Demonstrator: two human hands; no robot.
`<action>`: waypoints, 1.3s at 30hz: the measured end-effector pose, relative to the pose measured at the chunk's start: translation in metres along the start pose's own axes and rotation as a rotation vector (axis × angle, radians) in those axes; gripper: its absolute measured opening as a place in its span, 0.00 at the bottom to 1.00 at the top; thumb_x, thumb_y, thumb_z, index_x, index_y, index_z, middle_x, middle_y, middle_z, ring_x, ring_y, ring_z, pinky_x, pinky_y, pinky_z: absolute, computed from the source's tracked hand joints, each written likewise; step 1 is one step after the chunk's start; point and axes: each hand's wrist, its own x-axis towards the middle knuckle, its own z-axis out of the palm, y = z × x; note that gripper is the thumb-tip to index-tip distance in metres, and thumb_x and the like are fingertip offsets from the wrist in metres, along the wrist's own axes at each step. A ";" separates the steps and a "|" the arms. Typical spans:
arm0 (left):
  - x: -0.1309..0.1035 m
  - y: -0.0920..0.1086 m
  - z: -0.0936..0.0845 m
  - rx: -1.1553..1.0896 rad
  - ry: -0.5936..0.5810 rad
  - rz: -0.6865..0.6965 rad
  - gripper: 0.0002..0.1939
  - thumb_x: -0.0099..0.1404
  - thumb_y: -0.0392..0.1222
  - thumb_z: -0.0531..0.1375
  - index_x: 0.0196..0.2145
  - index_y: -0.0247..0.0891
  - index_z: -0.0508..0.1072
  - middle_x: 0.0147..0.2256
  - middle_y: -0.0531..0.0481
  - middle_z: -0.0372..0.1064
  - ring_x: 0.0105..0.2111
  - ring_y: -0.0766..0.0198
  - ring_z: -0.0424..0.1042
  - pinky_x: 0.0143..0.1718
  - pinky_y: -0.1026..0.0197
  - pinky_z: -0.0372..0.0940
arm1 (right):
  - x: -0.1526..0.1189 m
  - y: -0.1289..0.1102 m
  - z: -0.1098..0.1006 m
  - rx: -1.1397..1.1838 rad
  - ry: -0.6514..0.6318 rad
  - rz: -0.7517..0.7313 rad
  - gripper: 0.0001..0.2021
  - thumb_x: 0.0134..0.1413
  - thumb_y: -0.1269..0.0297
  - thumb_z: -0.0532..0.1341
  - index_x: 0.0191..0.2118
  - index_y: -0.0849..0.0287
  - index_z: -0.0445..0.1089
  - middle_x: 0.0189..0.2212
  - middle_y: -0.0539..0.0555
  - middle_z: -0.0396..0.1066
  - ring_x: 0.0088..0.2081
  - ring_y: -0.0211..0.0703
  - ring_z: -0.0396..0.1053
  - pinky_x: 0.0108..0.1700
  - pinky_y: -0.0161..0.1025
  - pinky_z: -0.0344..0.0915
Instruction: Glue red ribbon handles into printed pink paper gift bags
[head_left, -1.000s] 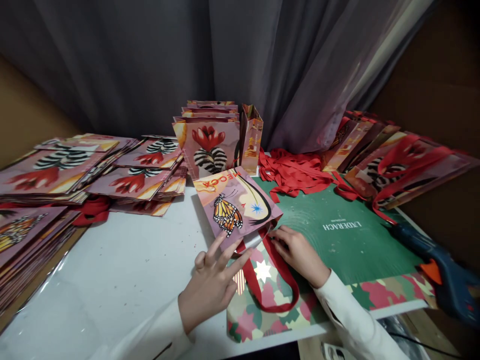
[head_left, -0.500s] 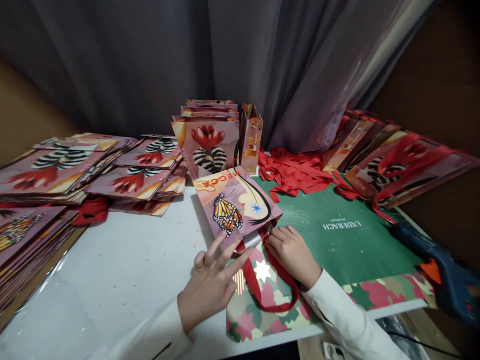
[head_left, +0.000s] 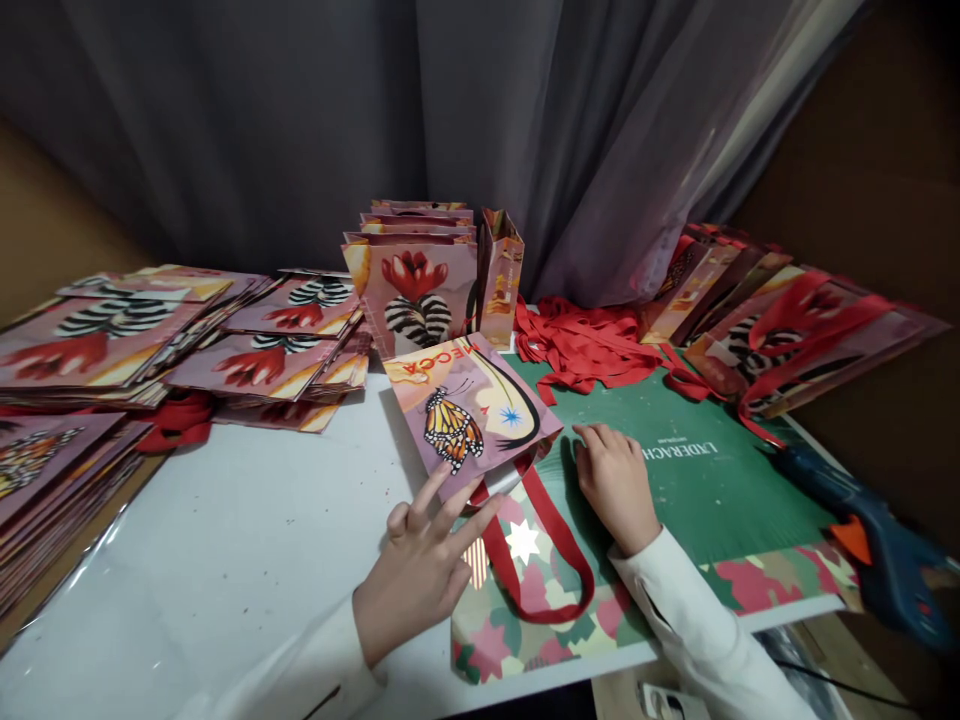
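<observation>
Right hand [head_left: 616, 490] now off the red ribbon handle [head_left: 565, 535], shifted right over the green Läderach-printed sheet [head_left: 697, 510]; fingers bent, underside hidden, can't tell if closed. Left hand [head_left: 416, 570] unchanged: fingers spread apart, tips on the Mecca butterfly bag [head_left: 457, 415], lying mid-table. White tabletop [head_left: 285, 540] extends left to stacked bags [head_left: 247, 365]; glue gun [head_left: 892, 565] bounds the right.

Stacks [head_left: 97, 340] left, bag [head_left: 484, 415] between, glue gun [head_left: 889, 565] right
</observation>
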 end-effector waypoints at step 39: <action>-0.004 -0.006 0.002 -0.019 -0.015 0.006 0.36 0.59 0.41 0.59 0.63 0.61 0.56 0.59 0.50 0.58 0.64 0.44 0.44 0.47 0.53 0.51 | -0.045 0.020 -0.042 0.453 0.036 0.054 0.12 0.64 0.63 0.53 0.47 0.55 0.71 0.48 0.58 0.72 0.50 0.49 0.68 0.52 0.47 0.63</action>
